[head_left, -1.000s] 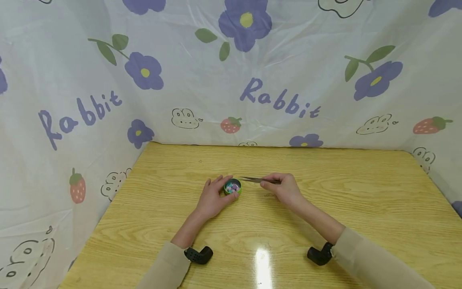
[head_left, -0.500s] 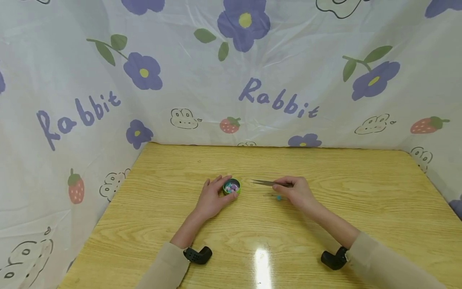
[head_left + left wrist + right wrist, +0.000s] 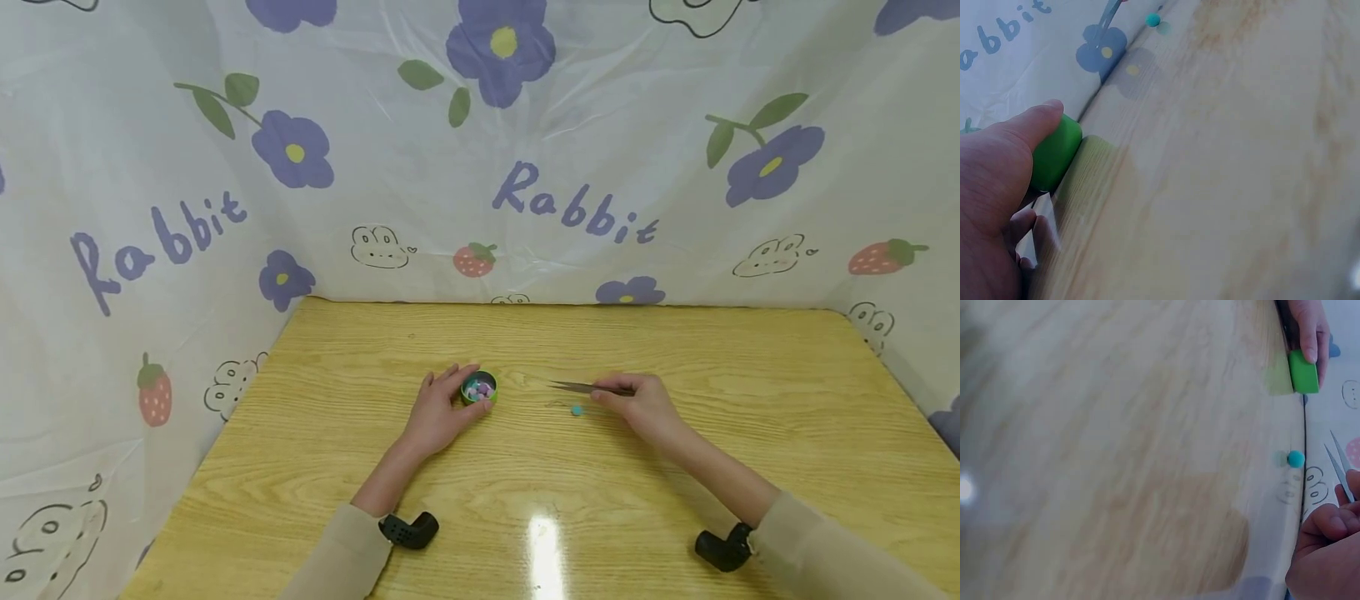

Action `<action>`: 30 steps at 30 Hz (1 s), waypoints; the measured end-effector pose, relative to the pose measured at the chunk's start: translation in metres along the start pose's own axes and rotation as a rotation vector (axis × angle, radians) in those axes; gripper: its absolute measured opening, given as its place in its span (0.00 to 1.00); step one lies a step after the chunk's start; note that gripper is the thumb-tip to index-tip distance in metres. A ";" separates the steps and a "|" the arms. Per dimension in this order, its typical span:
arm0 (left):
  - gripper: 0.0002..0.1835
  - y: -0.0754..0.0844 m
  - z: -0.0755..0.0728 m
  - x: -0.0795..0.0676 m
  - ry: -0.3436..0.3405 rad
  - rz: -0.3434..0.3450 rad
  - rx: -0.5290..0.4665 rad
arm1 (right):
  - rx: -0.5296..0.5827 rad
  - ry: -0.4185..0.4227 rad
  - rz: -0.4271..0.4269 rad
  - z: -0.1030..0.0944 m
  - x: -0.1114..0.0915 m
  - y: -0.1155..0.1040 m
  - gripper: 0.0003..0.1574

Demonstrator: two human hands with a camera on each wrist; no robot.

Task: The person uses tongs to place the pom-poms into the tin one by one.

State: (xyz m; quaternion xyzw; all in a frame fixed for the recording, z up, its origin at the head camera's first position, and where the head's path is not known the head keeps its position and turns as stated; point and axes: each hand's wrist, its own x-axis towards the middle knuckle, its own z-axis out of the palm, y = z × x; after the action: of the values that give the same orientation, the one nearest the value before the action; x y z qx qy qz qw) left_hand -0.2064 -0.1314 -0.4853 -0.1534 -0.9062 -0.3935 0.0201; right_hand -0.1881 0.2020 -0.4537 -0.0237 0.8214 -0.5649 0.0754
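Observation:
My left hand (image 3: pixel 435 417) holds a small round green container (image 3: pixel 479 402) on the table, thumb on the near side and fingers round the far side. Inside it lie several small beads (image 3: pixel 480 390) in purple, pink, white and teal. A pair of tweezers (image 3: pixel 573 387) is pinched in my right hand (image 3: pixel 637 404); its tips point left, slightly apart in the right wrist view, with nothing between them. Just below the tweezers, a single teal bead (image 3: pixel 576 410) rests on the table, also seen in the left wrist view. The left fingertips are partly hidden in that view.
The wooden table (image 3: pixel 480 500) ends at the back against a hanging cloth (image 3: pixel 420 167) printed with flowers and rabbits. A thin dark wavy mark (image 3: pixel 557 403) lies left of the loose bead; too small to tell what it is.
My right hand has moved right with the tweezers, away from the container. The teal bead on the table has come into view from behind that hand. The left hand keeps its hold.

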 end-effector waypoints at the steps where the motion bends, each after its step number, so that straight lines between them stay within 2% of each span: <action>1: 0.35 0.001 0.000 0.000 0.000 -0.001 -0.003 | 0.006 -0.003 0.005 -0.002 -0.001 0.001 0.19; 15: 0.36 0.002 -0.001 -0.001 -0.001 0.005 -0.013 | 0.061 -0.006 0.091 -0.013 -0.012 0.015 0.21; 30: 0.35 0.001 0.000 -0.001 0.004 0.014 -0.017 | 0.087 0.002 0.109 -0.021 -0.025 0.021 0.21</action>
State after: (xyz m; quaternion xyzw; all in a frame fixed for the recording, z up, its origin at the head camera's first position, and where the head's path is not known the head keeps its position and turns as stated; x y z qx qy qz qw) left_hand -0.2055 -0.1312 -0.4843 -0.1592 -0.9016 -0.4016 0.0235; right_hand -0.1653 0.2320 -0.4633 0.0250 0.7962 -0.5950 0.1063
